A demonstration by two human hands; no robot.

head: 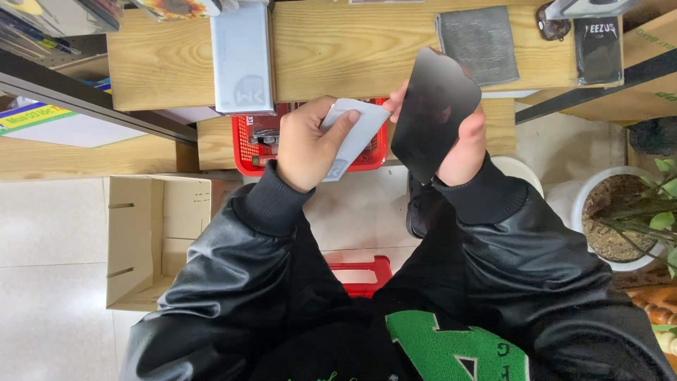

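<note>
A pale grey rectangular box (242, 60) lies upright on the wooden shelf, left of centre. At the shelf's right end rests a black packet (598, 48) with white print. A yellow and green label strip (32, 116) shows at the far left. An open brown cardboard carton (151, 236) sits on the floor (flaps spread, lower left), and another carton's edge (652, 42) shows top right

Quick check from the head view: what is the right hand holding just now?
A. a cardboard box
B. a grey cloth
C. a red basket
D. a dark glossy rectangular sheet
D: the right hand grips a dark glossy rectangular sheet by its edges, tilted above the red basket, while the left hand pinches a small pale packet.
</note>
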